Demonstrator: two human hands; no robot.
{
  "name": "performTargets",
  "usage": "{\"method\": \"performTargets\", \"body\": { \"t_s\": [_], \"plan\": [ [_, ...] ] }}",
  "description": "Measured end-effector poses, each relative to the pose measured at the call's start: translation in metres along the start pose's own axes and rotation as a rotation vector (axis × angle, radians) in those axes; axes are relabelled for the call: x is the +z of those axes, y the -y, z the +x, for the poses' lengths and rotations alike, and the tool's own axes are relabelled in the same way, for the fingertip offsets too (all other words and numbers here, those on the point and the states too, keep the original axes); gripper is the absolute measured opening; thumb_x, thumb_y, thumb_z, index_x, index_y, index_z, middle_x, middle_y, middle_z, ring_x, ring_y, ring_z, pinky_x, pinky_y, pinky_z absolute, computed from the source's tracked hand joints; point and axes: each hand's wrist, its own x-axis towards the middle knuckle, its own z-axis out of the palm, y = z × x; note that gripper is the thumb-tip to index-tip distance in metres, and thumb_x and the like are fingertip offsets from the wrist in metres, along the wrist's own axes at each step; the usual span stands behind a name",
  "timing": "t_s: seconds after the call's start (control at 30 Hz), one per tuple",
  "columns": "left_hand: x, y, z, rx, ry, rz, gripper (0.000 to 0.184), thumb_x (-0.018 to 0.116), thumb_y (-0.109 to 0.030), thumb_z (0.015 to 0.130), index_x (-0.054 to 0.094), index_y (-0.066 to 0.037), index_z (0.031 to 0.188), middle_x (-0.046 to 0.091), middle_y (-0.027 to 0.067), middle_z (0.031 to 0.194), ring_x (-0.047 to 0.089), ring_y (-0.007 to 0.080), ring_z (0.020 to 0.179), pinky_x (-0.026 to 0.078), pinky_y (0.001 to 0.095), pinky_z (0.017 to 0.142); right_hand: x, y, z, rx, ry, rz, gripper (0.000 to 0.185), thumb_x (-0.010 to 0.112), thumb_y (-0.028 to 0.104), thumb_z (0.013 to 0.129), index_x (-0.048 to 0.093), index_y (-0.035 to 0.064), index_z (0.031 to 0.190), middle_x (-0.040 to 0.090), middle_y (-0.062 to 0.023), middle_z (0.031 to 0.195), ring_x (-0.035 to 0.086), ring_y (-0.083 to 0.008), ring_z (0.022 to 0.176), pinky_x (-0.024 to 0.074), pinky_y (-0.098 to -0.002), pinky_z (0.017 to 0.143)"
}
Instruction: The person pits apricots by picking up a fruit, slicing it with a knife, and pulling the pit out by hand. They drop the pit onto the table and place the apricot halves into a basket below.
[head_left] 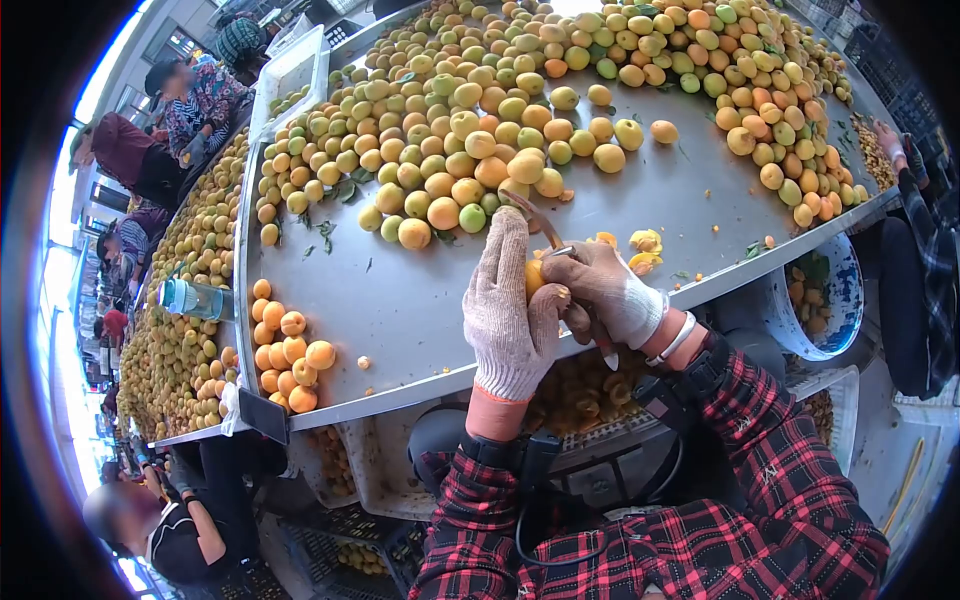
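My left hand point(508, 305), in a dirty white knit glove, is closed around an apricot point(535, 278), of which only a small orange part shows between the fingers. My right hand point(612, 292), gloved too, grips a thin curved tool point(541, 222) with a metal part by the fingers. One end of it arches up past the left fingertips; a pointed tip point(611, 358) shows below the right hand. Both hands meet over the table's front edge. Split apricot pieces point(646, 248) lie just beyond the right hand.
A large pile of apricots point(470, 120) covers the far part of the metal table point(400, 320). A smaller group point(290, 350) sits at the left corner near a bottle point(192, 299). Below are a crate of apricot halves point(590, 400) and a bucket point(845, 290). Co-workers stand left and right.
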Motion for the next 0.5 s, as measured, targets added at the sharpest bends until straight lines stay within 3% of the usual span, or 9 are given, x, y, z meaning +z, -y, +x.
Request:
{"method": "performTargets", "body": {
  "t_s": [0.03,0.13,0.27,0.33,0.37,0.4,0.43,0.47,0.5],
  "plan": [
    [0.003,0.004,-0.001,0.021,-0.037,-0.039,0.047,0.045,-0.026,0.101,0.049,0.008,0.133,0.057,0.0253,0.13,0.058,0.0348,0.119,0.045,0.0394,0.099,0.003,0.002,-0.001,-0.037,-0.001,-0.018,0.039,0.059,0.041,0.095,0.062,0.002,0.097,0.058,-0.0007,0.065,0.049,-0.0044,0.042,0.0394,-0.0186,0.037],
    [0.01,0.008,-0.007,-0.167,-0.03,-0.25,0.049,0.043,-0.03,0.104,0.049,0.008,0.133,0.059,0.0199,0.128,0.061,0.0272,0.111,0.046,0.0363,0.097,0.011,0.006,0.001,-0.08,-0.126,-0.127,0.035,0.061,0.037,0.095,0.062,0.0015,0.095,0.06,-0.0015,0.066,0.051,-0.0039,0.046,0.0412,-0.0197,0.04],
    [0.021,0.013,-0.016,-0.34,-0.076,-0.512,0.042,0.045,-0.023,0.102,0.054,0.008,0.129,0.064,0.0226,0.118,0.064,0.0323,0.106,0.047,0.0378,0.095,0.014,0.001,0.006,-0.145,-0.195,-0.298,0.031,0.064,0.032,0.094,0.063,0.0006,0.093,0.063,-0.0023,0.07,0.054,-0.0052,0.053,0.0454,-0.0225,0.048],
    [0.02,0.012,-0.015,-0.371,-0.074,-0.567,0.044,0.043,-0.029,0.104,0.058,0.007,0.124,0.066,0.0176,0.114,0.064,0.0269,0.101,0.049,0.0364,0.093,0.013,-0.013,0.011,-0.453,-0.233,-0.395,0.028,0.067,0.028,0.092,0.064,0.0004,0.092,0.064,-0.0025,0.074,0.057,-0.0079,0.062,0.0494,-0.0259,0.056],
    [0.02,0.013,-0.015,-0.372,-0.074,-0.567,0.044,0.043,-0.029,0.104,0.058,0.007,0.124,0.066,0.0176,0.114,0.064,0.0269,0.101,0.049,0.0364,0.093,0.01,-0.016,0.012,-0.481,-0.223,-0.456,0.024,0.069,0.024,0.09,0.063,0.0009,0.091,0.064,-0.0018,0.074,0.058,-0.0091,0.066,0.0509,-0.0283,0.06],
    [0.019,0.013,-0.015,-0.52,-0.099,-0.787,0.047,0.043,-0.034,0.104,0.059,0.007,0.121,0.066,0.0164,0.113,0.064,0.0253,0.1,0.049,0.0349,0.092,0.007,-0.016,0.012,-0.481,-0.223,-0.458,0.024,0.069,0.024,0.09,0.063,0.0009,0.091,0.064,-0.0018,0.074,0.058,-0.0091,0.066,0.0509,-0.0283,0.06],
    [0.019,0.013,-0.014,-0.667,-0.123,-1.007,0.051,0.043,-0.038,0.104,0.061,0.007,0.119,0.066,0.0152,0.112,0.065,0.0237,0.099,0.05,0.0334,0.091,0.003,-0.015,0.013,-0.691,-0.205,-0.697,0.023,0.069,0.022,0.089,0.062,0.0009,0.091,0.062,-0.0016,0.073,0.057,-0.0087,0.066,0.0505,-0.0284,0.06],
    [0.019,0.012,-0.012,-0.667,-0.126,-1.006,0.051,0.043,-0.038,0.104,0.061,0.007,0.119,0.066,0.0152,0.112,0.065,0.0237,0.099,0.05,0.0334,0.091,0.001,-0.014,0.014,-0.9,-0.18,-0.935,0.022,0.069,0.021,0.088,0.061,0.0008,0.091,0.061,-0.0014,0.072,0.057,-0.0083,0.065,0.0501,-0.0286,0.059],
    [0.018,0.011,-0.008,-0.786,-0.141,-1.09,0.056,0.04,-0.044,0.104,0.06,0.006,0.119,0.066,0.0134,0.109,0.064,0.0207,0.093,0.052,0.0306,0.082,0.003,-0.01,0.012,-0.911,-0.128,-0.819,0.019,0.069,0.02,0.087,0.061,0.0025,0.09,0.06,-0.0006,0.072,0.055,-0.0072,0.062,0.0472,-0.0256,0.056]
  ]
}}
